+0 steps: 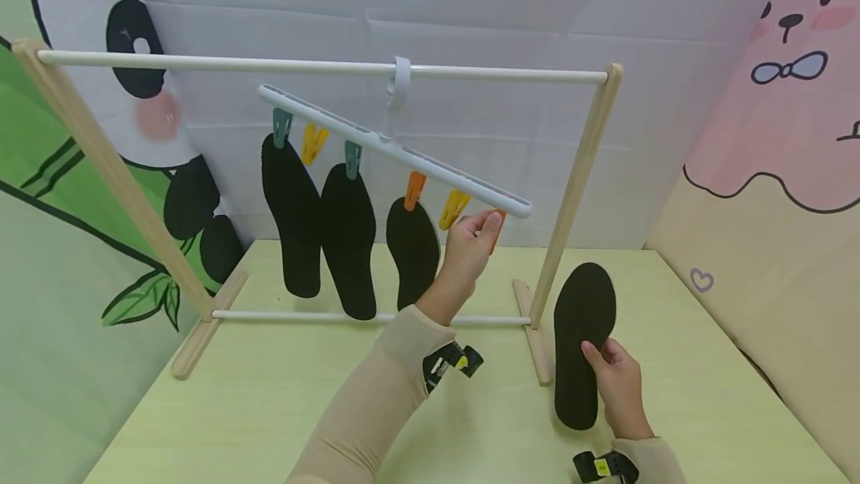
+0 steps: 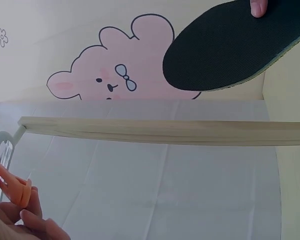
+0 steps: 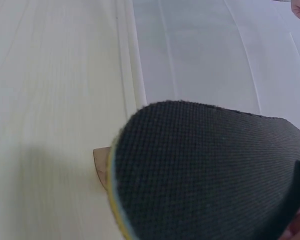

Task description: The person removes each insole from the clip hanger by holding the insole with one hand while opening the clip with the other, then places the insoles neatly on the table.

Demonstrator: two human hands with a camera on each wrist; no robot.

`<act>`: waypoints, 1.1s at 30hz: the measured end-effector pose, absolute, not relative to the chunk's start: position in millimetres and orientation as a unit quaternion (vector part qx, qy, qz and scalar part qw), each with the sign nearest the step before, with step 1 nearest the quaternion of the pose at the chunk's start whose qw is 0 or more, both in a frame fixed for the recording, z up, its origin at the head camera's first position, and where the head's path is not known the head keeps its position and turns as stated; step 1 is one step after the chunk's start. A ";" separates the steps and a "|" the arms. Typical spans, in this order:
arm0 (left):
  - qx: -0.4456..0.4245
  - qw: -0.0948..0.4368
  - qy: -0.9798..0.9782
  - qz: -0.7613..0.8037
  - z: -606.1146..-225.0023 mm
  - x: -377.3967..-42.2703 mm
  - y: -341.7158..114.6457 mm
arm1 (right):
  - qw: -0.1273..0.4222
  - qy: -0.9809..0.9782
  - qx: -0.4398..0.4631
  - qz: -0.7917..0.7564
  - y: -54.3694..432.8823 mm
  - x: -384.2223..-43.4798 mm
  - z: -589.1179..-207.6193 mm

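A white hanger [image 1: 322, 116] hangs tilted from the rack's top bar, its right end lower. My left hand [image 1: 466, 249] pinches the orange clip [image 2: 14, 187] at that low end. In my right hand [image 1: 621, 383] a black insole [image 1: 583, 349] is gripped near its middle, upright beside the rack's right foot. Its yellowish edge shows in the right wrist view. Three more black insoles hang from clips: one insole [image 1: 289, 215] at the far left, another insole [image 1: 349, 241] next to it, and a shorter-looking insole [image 1: 411, 249] partly hidden by my left forearm.
The rack has a white top bar [image 1: 269, 64], wooden legs [image 1: 578, 185] and a white lower bar [image 1: 282, 315]. Yellow clips [image 1: 454, 208] hang with nothing in them. The rack stands on a pale table [image 1: 282, 409], with a grey cloth [image 1: 510, 13] behind.
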State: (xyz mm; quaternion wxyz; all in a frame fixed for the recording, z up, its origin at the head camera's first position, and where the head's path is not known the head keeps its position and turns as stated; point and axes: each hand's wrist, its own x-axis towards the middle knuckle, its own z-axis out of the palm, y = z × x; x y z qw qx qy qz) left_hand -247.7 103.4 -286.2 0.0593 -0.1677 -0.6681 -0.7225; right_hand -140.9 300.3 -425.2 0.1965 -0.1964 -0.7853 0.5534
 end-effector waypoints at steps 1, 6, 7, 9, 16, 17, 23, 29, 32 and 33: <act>-0.168 0.060 -0.668 -0.723 -286.0 -247.4 103.3 | 0.194 -0.785 -0.196 0.555 300.7 -141.1 -425.7; -0.172 0.058 -0.662 -0.727 -284.3 -245.3 102.7 | 0.182 -0.782 -0.207 0.559 301.9 -141.4 -428.6; -0.172 0.058 -0.662 -0.728 -284.1 -244.8 102.6 | 0.180 -0.782 -0.208 0.560 302.3 -141.5 -429.1; -0.172 0.057 -0.661 -0.728 -283.9 -244.0 102.4 | 0.177 -0.781 -0.208 0.562 303.1 -141.8 -430.0; -0.171 0.059 -0.660 -0.729 -284.2 -243.5 102.6 | 0.173 -0.777 -0.206 0.569 305.0 -142.6 -432.2; -0.170 0.059 -0.660 -0.729 -284.3 -243.5 102.6 | 0.172 -0.776 -0.209 0.570 305.1 -142.8 -432.6; -0.169 0.059 -0.662 -0.728 -284.2 -243.7 102.7 | 0.164 -0.760 -0.214 0.591 307.9 -143.1 -433.8; -0.169 0.061 -0.668 -0.723 -282.2 -242.4 101.7 | 0.154 -0.755 -0.212 0.601 309.4 -143.6 -433.0; -0.168 0.059 -0.667 -0.724 -281.4 -241.2 101.3 | 0.147 -0.758 -0.213 0.599 309.6 -143.3 -432.8; -0.168 0.059 -0.666 -0.725 -281.1 -241.1 101.3 | 0.144 -0.759 -0.213 0.599 310.0 -143.0 -432.6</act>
